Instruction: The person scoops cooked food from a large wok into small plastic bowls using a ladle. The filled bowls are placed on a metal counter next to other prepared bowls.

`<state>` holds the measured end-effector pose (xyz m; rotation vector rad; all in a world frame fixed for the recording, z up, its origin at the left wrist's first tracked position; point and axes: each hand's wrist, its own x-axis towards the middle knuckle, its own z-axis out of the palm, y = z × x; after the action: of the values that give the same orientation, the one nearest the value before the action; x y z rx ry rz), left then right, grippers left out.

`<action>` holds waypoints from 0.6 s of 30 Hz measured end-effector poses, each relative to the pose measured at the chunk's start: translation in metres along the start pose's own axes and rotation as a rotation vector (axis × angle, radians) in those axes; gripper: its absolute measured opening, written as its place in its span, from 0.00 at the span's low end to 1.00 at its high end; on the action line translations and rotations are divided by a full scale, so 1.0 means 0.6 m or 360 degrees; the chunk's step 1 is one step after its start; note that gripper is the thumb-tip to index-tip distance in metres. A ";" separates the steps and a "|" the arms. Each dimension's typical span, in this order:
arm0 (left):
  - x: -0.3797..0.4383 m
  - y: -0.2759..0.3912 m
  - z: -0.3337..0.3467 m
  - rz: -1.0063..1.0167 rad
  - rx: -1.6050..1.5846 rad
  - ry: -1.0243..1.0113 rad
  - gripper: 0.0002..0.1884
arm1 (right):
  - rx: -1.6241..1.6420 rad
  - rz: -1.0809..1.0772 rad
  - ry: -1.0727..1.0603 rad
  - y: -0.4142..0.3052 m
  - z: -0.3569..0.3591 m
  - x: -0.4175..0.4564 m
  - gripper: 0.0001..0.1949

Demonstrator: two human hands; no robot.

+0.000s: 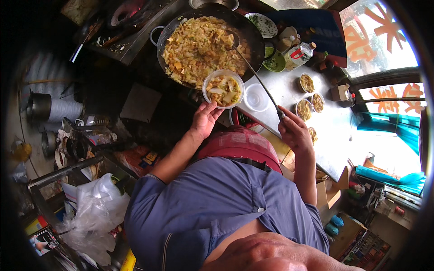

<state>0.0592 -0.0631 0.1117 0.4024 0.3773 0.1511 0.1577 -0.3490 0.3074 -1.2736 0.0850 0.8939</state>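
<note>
My left hand (204,119) holds a clear plastic bowl (223,89) from below, over the near rim of a large wok (165,31). The bowl holds cabbage and tofu pieces. In my right hand (294,128) is the dark handle of a long metal ladle (251,69); its scoop, with food in it, rests in or just above the stew of cabbage and tofu (193,44). A plastic bowl with no food in it (257,97) stands on the metal counter, right of the filled bowl.
Several filled bowls (304,109) stand on the counter at the right. Beside the wok are a green bowl (278,62), a plate of chopped greens (268,26) and a large plastic bottle (300,56). A black-rimmed rack (64,171) with plastic bags lies at the left.
</note>
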 end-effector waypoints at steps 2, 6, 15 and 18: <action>0.001 0.002 0.003 -0.0010 0.0007 0.0017 0.18 | -0.0028 -0.0027 -0.0001 0.003 -0.002 -0.008 0.23; 0.006 0.002 0.004 -0.0013 -0.0001 0.0033 0.19 | -0.0035 -0.0024 0.0002 0.002 0.000 -0.037 0.23; 0.013 -0.002 0.000 0.0012 -0.0004 0.0011 0.23 | -0.0162 -0.0232 0.0010 -0.002 -0.035 -0.186 0.28; 0.008 0.000 0.004 0.0013 0.0013 0.0028 0.20 | -0.0169 -0.0197 -0.0013 -0.007 -0.044 -0.254 0.28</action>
<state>0.0645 -0.0628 0.1124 0.4112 0.3937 0.1613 0.0687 -0.4519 0.3809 -1.3587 -0.0478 0.8055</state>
